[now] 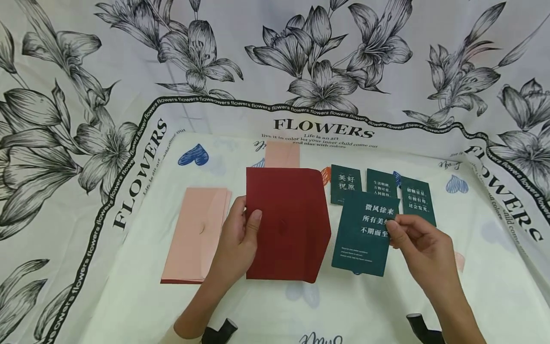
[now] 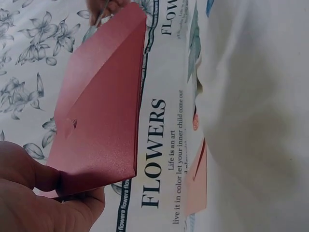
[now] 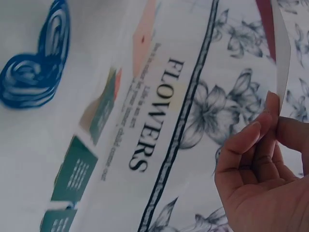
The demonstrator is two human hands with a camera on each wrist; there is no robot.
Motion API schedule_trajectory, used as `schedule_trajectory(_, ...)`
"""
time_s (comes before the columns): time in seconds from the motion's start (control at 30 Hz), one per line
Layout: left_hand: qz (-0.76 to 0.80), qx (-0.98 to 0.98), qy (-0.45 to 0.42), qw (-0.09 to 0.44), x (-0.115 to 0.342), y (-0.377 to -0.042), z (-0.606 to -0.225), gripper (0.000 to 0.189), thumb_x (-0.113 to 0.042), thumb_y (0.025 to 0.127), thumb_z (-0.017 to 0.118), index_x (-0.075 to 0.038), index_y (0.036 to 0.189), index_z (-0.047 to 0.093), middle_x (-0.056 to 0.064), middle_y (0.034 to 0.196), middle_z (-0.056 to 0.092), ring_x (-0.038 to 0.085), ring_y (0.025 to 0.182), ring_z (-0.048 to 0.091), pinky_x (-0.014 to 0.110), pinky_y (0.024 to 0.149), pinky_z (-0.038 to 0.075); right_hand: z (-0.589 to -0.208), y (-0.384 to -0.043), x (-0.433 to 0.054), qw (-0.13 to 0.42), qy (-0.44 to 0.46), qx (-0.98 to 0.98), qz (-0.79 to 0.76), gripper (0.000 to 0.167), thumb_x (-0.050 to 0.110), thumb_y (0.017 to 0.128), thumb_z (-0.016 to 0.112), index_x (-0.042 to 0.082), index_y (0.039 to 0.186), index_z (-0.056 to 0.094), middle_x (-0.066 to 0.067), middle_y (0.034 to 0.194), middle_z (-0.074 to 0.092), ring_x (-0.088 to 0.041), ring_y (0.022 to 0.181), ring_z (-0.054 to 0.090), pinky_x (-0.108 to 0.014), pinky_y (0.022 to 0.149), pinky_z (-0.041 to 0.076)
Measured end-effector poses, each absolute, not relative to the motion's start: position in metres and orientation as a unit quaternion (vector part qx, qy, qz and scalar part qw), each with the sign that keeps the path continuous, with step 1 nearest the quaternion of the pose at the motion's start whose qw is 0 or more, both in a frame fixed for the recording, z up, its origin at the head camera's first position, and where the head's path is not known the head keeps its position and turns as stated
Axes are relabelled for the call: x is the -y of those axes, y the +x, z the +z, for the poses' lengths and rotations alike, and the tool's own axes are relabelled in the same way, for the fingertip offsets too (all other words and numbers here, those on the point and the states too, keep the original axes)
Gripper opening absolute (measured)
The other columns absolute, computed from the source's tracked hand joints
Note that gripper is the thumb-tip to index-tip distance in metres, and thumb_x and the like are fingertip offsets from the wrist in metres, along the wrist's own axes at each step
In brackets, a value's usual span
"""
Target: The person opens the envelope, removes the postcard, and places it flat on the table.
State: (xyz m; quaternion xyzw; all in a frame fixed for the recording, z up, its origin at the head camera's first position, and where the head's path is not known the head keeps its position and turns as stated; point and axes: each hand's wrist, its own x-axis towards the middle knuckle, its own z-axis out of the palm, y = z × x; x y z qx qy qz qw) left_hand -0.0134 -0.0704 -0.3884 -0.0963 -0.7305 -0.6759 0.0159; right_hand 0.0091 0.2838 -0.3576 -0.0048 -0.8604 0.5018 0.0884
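My left hand (image 1: 237, 243) grips a dark red envelope (image 1: 285, 227) by its left edge, thumb on the front; its pointed flap faces right. In the left wrist view the red envelope (image 2: 104, 113) tilts above the cloth, pinched between thumb (image 2: 43, 174) and fingers. My right hand (image 1: 423, 248) pinches a dark green card (image 1: 361, 239) with white Chinese lettering at its right edge, just right of the envelope and apart from it. From the right wrist, the card (image 3: 284, 53) appears almost edge-on between thumb and fingers of the hand (image 3: 260, 164).
Left lies a stack of pink envelopes (image 1: 193, 229) with a red edge beneath. Behind the red envelope is another pink envelope (image 1: 282, 154). More green cards (image 1: 345, 177) lie at the back right. A white flower-printed cloth (image 1: 129, 286) covers the surface.
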Motion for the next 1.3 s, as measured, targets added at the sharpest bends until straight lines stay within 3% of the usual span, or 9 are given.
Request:
schedule_trajectory(0.4,-0.687,0.722,-0.08,0.007,0.078,-0.015,-0.389,0.033,-0.019,0.114,0.047,-0.015,0.146,0.044,0.005,0.127,0.067,0.022,0.11,0.073,0.043,0.087,0.062,-0.395,-0.002,-0.334,-0.02,-0.063,0.882,0.466,0.03,0.026,0.107,0.066,0.0,0.121,0.069,0.0,0.083,0.074,-0.016,0.076,0.066,-0.022,0.066,0.052)
schedule_trajectory(0.87,-0.676,0.733,-0.073,0.004,0.081,-0.014,-0.392,0.033,-0.02,0.114,0.047,-0.016,0.147,0.043,0.004,0.127,0.067,0.021,0.109,0.073,0.042,0.086,0.062,-0.434,-0.019,-0.345,-0.13,-0.081,0.91,0.385,0.044,0.044,0.106,0.064,0.002,0.119,0.071,-0.004,0.085,0.073,-0.018,0.081,0.066,-0.028,0.063,0.049)
schedule_trajectory(1.03,-0.675,0.735,-0.07,-0.003,0.082,-0.014,-0.393,0.034,-0.02,0.114,0.046,-0.016,0.148,0.042,0.004,0.127,0.066,0.021,0.109,0.072,0.041,0.085,0.062,-0.442,-0.021,-0.345,-0.12,-0.05,0.935,0.33,0.039,0.042,0.106,0.066,0.004,0.11,0.073,0.0,0.082,0.074,-0.016,0.078,0.063,-0.028,0.064,0.048)
schedule_trajectory(1.3,-0.681,0.73,-0.062,-0.02,0.082,-0.014,-0.397,0.032,-0.022,0.114,0.046,-0.019,0.146,0.043,0.004,0.126,0.067,0.023,0.11,0.072,0.043,0.085,0.061,-0.442,-0.024,-0.338,-0.106,-0.013,0.961,0.253,0.034,0.04,0.105,0.067,0.006,0.101,0.07,0.0,0.081,0.069,-0.018,0.073,0.054,-0.029,0.056,0.041)
